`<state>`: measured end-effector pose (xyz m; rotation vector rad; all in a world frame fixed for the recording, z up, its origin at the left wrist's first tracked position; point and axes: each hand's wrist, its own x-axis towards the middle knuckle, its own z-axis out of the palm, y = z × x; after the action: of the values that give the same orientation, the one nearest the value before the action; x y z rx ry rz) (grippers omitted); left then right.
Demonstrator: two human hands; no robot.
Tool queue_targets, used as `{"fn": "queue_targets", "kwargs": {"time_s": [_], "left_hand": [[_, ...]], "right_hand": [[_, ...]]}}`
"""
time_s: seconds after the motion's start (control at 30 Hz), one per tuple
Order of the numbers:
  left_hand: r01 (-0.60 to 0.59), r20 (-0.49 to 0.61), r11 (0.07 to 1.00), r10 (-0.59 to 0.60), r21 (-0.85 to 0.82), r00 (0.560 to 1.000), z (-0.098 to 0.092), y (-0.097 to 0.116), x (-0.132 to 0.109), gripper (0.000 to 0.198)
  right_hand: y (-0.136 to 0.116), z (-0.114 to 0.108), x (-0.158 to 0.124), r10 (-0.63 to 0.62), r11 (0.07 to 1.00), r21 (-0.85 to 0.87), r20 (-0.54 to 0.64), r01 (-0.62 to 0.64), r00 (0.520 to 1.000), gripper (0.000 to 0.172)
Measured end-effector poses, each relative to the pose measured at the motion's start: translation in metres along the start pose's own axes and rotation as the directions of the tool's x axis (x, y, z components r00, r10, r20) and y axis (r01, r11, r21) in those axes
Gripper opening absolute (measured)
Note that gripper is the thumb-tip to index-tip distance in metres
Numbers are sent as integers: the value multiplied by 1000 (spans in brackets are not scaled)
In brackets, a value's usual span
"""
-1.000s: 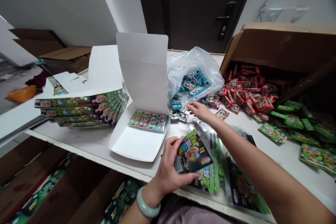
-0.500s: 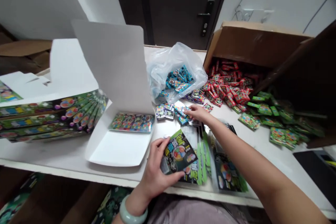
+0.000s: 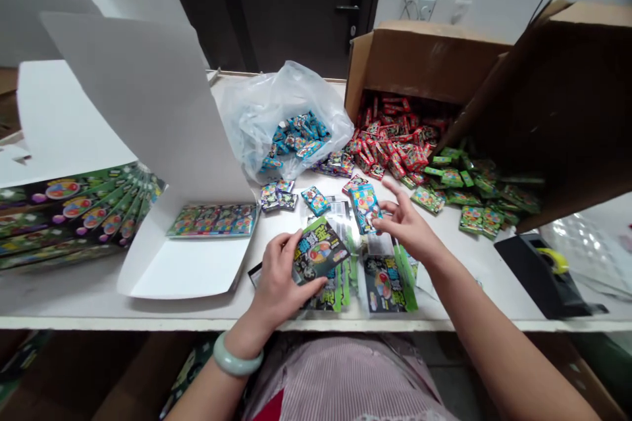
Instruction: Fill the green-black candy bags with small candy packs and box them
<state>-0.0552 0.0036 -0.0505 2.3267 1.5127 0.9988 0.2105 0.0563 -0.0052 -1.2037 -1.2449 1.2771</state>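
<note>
My left hand point(image 3: 284, 276), with a pale green bangle at the wrist, grips a black-and-green printed pouch point(image 3: 320, 251) between thumb and fingers. More such pouches point(image 3: 333, 293) lie underneath it in a stack. Over the table, my right hand point(image 3: 407, 223) pinches a small blue candy packet point(image 3: 364, 206) at its edge, with the index finger raised. Another blue packet point(image 3: 316, 200) lies between the hands, near several purple-and-white packets point(image 3: 277, 197). A second pile of pouches in clear plastic point(image 3: 390, 283) is below my right hand.
An open white box point(image 3: 185, 273) holds a row of packets point(image 3: 212, 220). Behind are a plastic bag point(image 3: 247, 102) of blue packets and a cardboard box point(image 3: 429, 66) spilling red packets point(image 3: 395, 145). Green packets point(image 3: 481, 220) and a black tape dispenser point(image 3: 543, 276) are at right.
My right hand has lifted a blue packet from the table and moved back with it. My left hand keeps its pouch. The view has swung to the right.
</note>
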Motion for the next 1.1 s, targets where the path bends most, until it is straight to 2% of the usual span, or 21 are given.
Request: {"fn": "queue_targets", "kwargs": {"time_s": [0.07, 0.17, 0.27, 0.37, 0.43, 0.5, 0.57, 0.6, 0.67, 0.73, 0.8, 0.87, 0.93, 1.0, 1.1], "left_hand": [[-49, 24, 999, 50, -11, 998, 5, 7, 4, 91], [-102, 46, 995, 102, -22, 994, 6, 17, 6, 92], [-152, 60, 988, 152, -17, 987, 5, 22, 4, 92], [-159, 82, 987, 161, -31, 983, 5, 24, 1, 91], [-113, 65, 993, 114, -27, 991, 5, 26, 1, 90], [-55, 20, 998, 55, -8, 998, 4, 29, 2, 89], [-17, -31, 1000, 18, 5, 999, 2, 33, 5, 88], [-7, -54, 1000, 7, 6, 999, 1, 36, 6, 88], [11, -74, 1000, -13, -24, 997, -2, 40, 8, 86], [49, -32, 989, -54, -141, 998, -4, 43, 10, 80], [141, 56, 926, -130, -349, 990, -4, 45, 10, 66], [255, 138, 786, -215, -563, 967, -2, 47, 6, 55], [327, 180, 641, -285, -695, 941, 2, 48, -1, 56], [359, 219, 556, -305, -750, 927, 7, 49, -10, 60], [403, 320, 490, -248, -773, 914, 10, 45, -23, 60]], "right_hand": [[-8, -4, -20, -52, 996, -79, 14, 53, 999, 74], [-15, -5, -38, -35, 963, -263, 84, 56, 996, 56], [-21, -6, -43, 22, 906, -418, 204, 67, 979, 48], [-22, -4, -41, 43, 881, -463, 274, 92, 961, 47], [-19, 2, -38, -5, 867, -486, 216, 112, 976, 44], [-13, 11, -38, -138, 835, -520, 115, 178, 984, 33], [-9, 20, -40, -265, 795, -550, 67, 257, 962, 27], [-7, 24, -42, -282, 791, -545, 77, 278, 956, 29], [-7, 29, -47, -193, 853, -472, 110, 222, 975, 37], [-10, 31, -49, -45, 929, -359, 140, 94, 989, 35], [-13, 29, -51, 1, 960, -276, 136, 37, 991, 32], [-14, 27, -53, -66, 976, -202, 64, 78, 996, 40], [-8, 28, -57, -132, 987, -104, -56, 125, 990, 49], [4, 31, -64, -126, 991, -55, -138, 119, 982, 40], [26, 38, -74, -116, 986, -136, -140, 96, 983, 18]]}}
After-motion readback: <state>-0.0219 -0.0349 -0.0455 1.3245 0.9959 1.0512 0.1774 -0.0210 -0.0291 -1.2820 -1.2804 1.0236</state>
